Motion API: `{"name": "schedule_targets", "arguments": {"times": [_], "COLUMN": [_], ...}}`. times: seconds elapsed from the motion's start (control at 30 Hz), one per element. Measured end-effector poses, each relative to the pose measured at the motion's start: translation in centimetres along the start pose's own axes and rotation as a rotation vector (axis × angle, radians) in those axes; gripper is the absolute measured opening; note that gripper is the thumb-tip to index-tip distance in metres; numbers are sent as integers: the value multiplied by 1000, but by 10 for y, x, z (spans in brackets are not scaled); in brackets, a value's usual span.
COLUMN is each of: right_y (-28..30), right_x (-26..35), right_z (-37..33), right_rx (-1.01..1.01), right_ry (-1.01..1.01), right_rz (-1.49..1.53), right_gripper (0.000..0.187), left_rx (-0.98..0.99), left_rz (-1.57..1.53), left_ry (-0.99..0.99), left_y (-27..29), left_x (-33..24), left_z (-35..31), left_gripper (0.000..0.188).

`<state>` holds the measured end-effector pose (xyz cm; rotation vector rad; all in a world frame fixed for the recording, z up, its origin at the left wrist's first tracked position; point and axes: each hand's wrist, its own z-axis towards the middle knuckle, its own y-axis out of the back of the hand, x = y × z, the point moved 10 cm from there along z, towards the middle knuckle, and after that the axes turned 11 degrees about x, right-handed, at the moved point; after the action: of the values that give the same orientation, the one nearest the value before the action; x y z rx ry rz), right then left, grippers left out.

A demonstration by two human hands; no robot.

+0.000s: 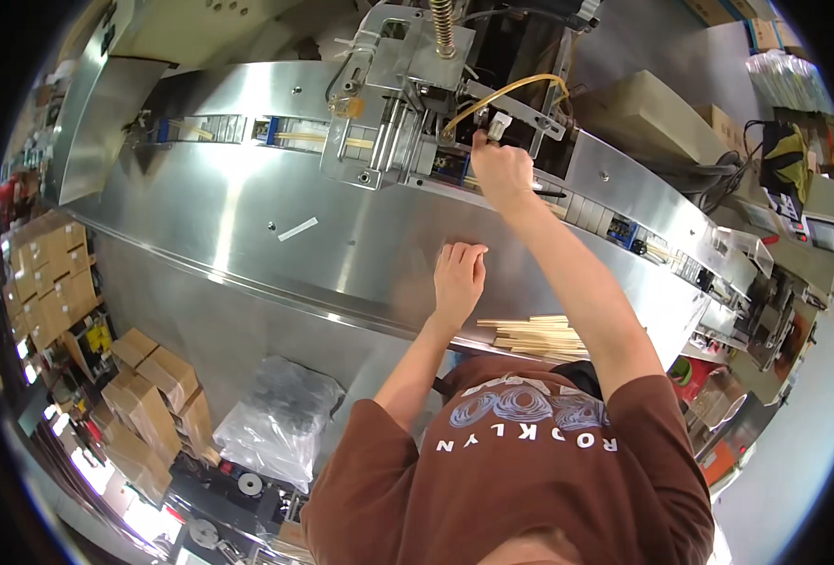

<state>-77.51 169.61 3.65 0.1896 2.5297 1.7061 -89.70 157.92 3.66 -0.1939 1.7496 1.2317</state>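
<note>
Machine [432, 64] adjustment looks to be in hand: right hand [504, 174] up at the white fitting [499, 125] beside the yellow tube [506, 90], grip too hidden to tell; left hand [460, 275] apart, loose, seemingly empty over the surface [177, 193]. Sticks [539, 335] lie nearby. Next move calls for careful fingertip control.

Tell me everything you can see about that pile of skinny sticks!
The sticks are pale yellow, thin and straight, and look wooden. They're loosely bunched, lying flat with uneven left ends, on the shiny metal table, near the brown shirt. The right forearm seems to cover their right ends.
</note>
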Motion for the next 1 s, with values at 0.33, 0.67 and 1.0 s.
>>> {"name": "schedule_targets", "arguments": {"times": [0.33,0.67,1.0], "right_y": [23,-7,-97], "right_x": [3,-63,-113], "right_z": [2,-113,-177], "right_rx": [59,163,277], "right_ry": [41,-140,-53], "right_rz": [53,473,721], "right_gripper": [28,7,18], "left_rx": [29,5,67], "left_rz": [-60,183,356], "left_ry": [12,82,142], "left_y": [-1,-15,-35], "left_x": [-1,5,19], "left_z": [4,2,-3], "left_gripper": [15,40,33]}}
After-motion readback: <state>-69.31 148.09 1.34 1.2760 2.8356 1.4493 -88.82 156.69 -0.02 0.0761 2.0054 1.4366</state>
